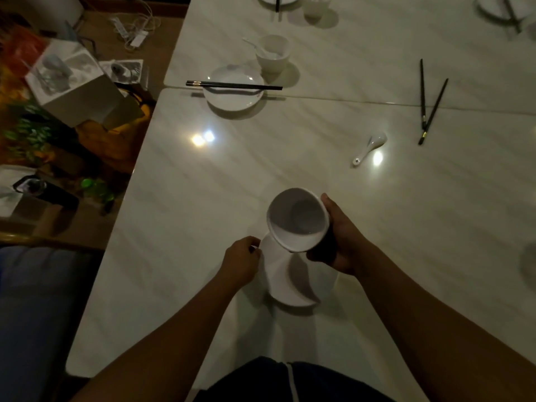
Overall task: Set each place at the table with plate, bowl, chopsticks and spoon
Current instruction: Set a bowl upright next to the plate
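My right hand (342, 242) grips a white bowl (298, 220), tilted with its mouth towards me, above the near part of the pale table (203, 198). Just below it, my left hand (242, 261) holds the left rim of a white plate (290, 280), which is blurred and looks tilted. A loose white spoon (371, 147) lies to the right of centre. Further right, a pair of black chopsticks (429, 103) lies crossed. On the far left stands a set place: a plate (232, 95) with chopsticks (232, 85) across it and a bowl (274, 53) with a spoon inside.
More plates with chopsticks (277, 0) and a cup (316, 5) sit along the far edge. A seam (348, 100) divides two tabletops. Left of the table are a box (72, 82), bags, cables and a blue chair seat (43, 300).
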